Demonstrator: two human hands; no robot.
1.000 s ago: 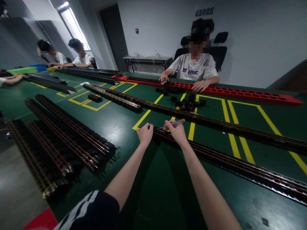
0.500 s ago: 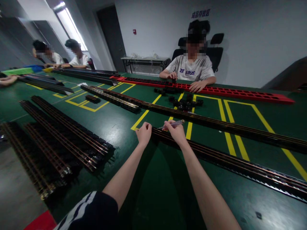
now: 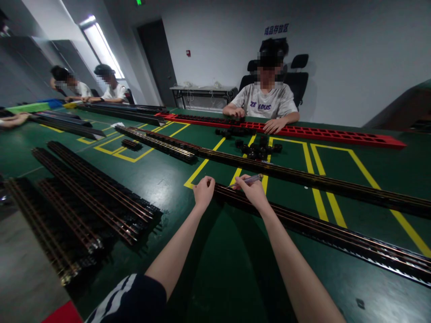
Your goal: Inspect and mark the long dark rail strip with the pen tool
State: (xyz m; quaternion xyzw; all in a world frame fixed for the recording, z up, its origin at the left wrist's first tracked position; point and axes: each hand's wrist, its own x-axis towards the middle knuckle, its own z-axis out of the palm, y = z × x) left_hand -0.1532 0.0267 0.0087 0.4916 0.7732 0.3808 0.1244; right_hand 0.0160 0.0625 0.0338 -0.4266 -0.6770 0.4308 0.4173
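Observation:
In the head view, a long black rail strip [image 3: 311,225] with copper-coloured lines runs from the middle of the table toward the lower right. My left hand [image 3: 203,194] is closed at the strip's left end, fingers pinching its tip. My right hand [image 3: 253,192] grips a slim screwdriver [image 3: 253,179] with a translucent handle. The thin shaft points left and down to the strip, a short way from my left fingers. Whether its tip touches the strip is too small to tell. My left fingertips are partly hidden behind the hand.
Several similar strips [image 3: 90,193] lie at the left. Another long strip [image 3: 303,179] crosses beyond my hands, near black parts [image 3: 257,148]. Opposite, a co-worker [image 3: 267,101] has both hands at a red slotted tray [image 3: 353,135]. Yellow tape [image 3: 316,197] marks the green table.
The view has shifted slightly, so the background sits lower. My right hand and the screwdriver are a little farther right from my left hand; both hands keep their grips.

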